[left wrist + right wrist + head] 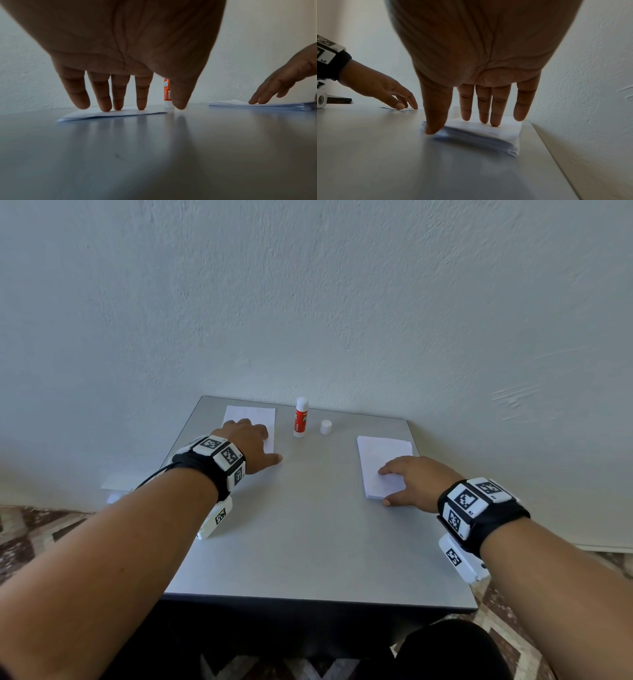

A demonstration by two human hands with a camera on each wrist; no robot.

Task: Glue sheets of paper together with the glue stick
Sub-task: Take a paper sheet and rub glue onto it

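**Both hands flat on paper, glue stick uncapped between them**

At about ten o'clock on the grey table [308, 542] lay a single white sheet [255, 416]. The left hand [248, 445] rested on its near part with fingers straight and spread; the left wrist view showed three fingertips [105, 108] pressing on the paper, the little finger just above it, and the thumb down on the bare tabletop beside the sheet's right edge. Nothing was gripped.

At twelve o'clock, close to the wall [342, 302], the red-and-white glue stick [301, 417] stood upright. Its white cap [325, 427] stood apart just to the right, at about one o'clock.

At about two o'clock sat a stack of white paper [380, 453], near the table's right edge. The right hand [416, 477] lay on top of it, fingers extended and relaxed; the right wrist view showed the middle fingertips [494, 123] touching the top sheet and the thumb at the stack's near left corner. It was laid flat rather than clasped round anything.

Both wrists wore black bands with coded marker tiles [219, 453].
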